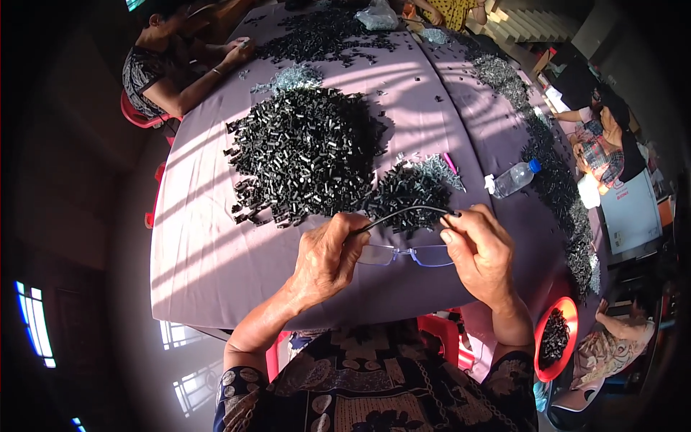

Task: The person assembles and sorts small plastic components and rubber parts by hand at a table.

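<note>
Both of my hands hold a pair of eyeglasses (430,255) above the near edge of the table. My left hand (327,252) pinches the left side of the glasses, and my right hand (479,248) grips the right side with thumb and fingers. A thin dark curved temple arm shows between the hands. Just beyond them lies a small pile of black parts (410,194), with clear pieces (437,169) at its far side. A much larger heap of short black parts (306,151) stands to the left of it.
A pink-purple cloth covers the table (216,277). A clear bottle with a blue cap (515,178) lies right of my hands, near a pink pen (450,163). An orange basin of black parts (554,338) is at lower right. Several people sit around the table, one at far left (162,72).
</note>
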Demonstrator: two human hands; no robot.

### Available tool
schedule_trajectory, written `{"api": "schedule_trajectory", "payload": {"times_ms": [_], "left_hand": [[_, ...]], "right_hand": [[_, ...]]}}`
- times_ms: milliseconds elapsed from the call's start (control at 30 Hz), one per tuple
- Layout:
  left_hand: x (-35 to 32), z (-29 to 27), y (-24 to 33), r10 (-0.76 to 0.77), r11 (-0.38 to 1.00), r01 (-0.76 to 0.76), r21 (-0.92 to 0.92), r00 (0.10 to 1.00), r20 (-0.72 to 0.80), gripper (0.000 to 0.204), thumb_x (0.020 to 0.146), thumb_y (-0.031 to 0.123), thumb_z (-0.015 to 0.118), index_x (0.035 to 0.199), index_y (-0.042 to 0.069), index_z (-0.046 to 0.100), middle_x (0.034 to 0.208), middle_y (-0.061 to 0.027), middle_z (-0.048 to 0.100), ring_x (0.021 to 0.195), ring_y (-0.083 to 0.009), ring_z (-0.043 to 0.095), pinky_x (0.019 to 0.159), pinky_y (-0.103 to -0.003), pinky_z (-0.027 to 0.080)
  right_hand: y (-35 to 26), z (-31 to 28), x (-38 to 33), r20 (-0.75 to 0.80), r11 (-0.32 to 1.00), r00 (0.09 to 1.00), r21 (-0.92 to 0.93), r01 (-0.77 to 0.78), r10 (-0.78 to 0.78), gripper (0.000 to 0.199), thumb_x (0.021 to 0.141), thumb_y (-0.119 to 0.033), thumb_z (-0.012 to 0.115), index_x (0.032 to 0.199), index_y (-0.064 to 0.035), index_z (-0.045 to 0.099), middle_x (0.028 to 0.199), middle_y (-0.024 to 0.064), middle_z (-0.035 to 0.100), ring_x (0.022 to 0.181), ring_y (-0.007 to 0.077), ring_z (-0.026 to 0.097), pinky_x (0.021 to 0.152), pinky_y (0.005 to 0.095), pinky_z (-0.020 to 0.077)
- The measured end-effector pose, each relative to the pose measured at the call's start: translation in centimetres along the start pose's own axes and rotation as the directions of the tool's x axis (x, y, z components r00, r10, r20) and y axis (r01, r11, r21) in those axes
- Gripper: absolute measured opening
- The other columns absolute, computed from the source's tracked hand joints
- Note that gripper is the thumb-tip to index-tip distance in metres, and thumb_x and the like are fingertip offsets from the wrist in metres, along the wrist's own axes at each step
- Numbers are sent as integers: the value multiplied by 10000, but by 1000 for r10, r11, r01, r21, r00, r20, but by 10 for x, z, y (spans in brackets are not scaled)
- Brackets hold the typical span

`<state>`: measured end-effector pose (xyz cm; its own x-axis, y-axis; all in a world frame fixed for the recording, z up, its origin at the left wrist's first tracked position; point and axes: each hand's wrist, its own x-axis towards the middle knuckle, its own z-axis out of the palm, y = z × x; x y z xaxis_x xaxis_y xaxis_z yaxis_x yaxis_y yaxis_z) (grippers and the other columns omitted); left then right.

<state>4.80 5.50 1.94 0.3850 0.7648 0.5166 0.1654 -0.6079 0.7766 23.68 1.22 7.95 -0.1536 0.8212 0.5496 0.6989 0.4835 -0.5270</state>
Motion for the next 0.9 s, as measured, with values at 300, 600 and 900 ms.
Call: {"api": "schedule_trajectory", "payload": {"times_ms": [300,600,900], "left_hand": [[-9,-2,-11,202,979,-197,45,941,-272,105,723,1,467,777,-17,378,602,-78,479,442,-150,435,401,-232,341],[-17,-2,-1,213,959,-271,-84,885,-414,102,765,25,405,808,-46,345,659,-120,500,528,-146,491,487,-225,413],[-7,-13,-4,335,921,-248,299,897,-289,187,643,-54,502,804,-35,409,722,-138,522,587,-208,535,494,-239,426]], "right_hand": [[-1,18,-4,-253,994,967,103,39,-12,94,676,-20,536,756,13,499,697,53,482,473,67,411,412,165,325],[-2,22,-6,-322,960,946,249,129,-44,146,711,-31,504,831,34,452,756,99,460,516,81,436,441,154,361],[8,22,-6,-301,971,940,125,206,-161,152,714,-1,475,854,50,447,762,116,493,601,158,488,499,206,416]]}}
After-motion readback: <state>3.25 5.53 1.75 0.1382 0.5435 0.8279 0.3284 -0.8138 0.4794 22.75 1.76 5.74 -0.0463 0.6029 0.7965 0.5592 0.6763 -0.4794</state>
